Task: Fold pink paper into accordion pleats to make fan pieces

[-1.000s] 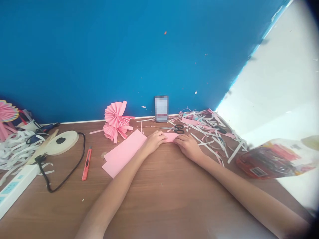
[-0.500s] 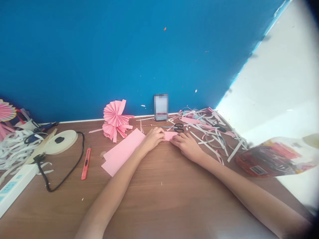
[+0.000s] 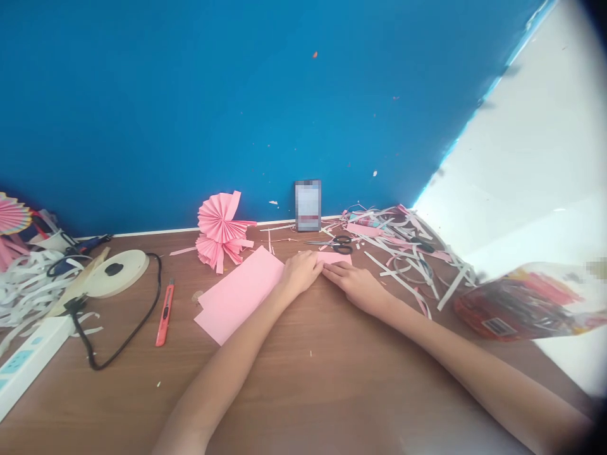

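Observation:
A pink paper sheet [image 3: 237, 294] lies on the brown table [image 3: 303, 379], with one end partly folded up near the scissors. My left hand [image 3: 300, 273] rests on that folded end with fingers curled and pressed down on the paper. My right hand [image 3: 355, 284] lies just right of it, fingertips pinched on the same pink fold [image 3: 336, 258]. The two hands touch at the fingertips. Black-handled scissors [image 3: 337, 243] lie just behind the fold.
Pink paper fans [image 3: 220, 229] stand at the back by the blue wall. A phone [image 3: 308, 205] leans on the wall. A red utility knife [image 3: 165, 313], tape roll [image 3: 116, 272], black cable and white power strip [image 3: 23, 363] lie left. Paper strips [image 3: 408, 253] and a plastic bag [image 3: 516, 303] lie right.
Both hands have drawn closer together over the fold, and my right fingertips slid left to meet the left hand. More of the pink fold shows behind the right hand.

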{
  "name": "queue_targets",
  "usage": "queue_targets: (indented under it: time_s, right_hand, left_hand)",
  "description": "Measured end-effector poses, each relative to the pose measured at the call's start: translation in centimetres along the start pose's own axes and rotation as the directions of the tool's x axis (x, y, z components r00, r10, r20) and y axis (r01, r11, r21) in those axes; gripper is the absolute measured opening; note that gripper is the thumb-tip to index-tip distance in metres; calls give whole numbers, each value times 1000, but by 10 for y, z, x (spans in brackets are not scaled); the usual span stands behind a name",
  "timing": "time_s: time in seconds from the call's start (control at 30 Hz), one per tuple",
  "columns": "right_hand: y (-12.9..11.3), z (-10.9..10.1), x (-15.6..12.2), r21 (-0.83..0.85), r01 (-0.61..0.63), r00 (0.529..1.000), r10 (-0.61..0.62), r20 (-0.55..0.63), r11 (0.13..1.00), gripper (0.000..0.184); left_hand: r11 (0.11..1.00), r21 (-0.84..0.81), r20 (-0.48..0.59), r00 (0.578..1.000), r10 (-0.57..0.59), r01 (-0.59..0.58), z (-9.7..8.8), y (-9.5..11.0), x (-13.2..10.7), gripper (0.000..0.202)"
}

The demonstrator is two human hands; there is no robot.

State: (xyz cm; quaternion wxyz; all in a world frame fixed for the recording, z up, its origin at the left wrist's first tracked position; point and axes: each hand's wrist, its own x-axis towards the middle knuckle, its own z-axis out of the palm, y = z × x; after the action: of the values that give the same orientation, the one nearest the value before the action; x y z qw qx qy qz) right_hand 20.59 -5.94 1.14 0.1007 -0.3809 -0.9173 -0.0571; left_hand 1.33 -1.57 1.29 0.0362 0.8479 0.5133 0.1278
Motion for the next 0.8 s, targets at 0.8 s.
queue_targets:
  time_s: [0.8]
  right_hand:
    - [-12, -1, 4, -214, -283, 958, 288, -9, 935, 17]
  left_hand:
    - [999, 50, 11, 1000, 13, -13, 3, -1, -1, 27]
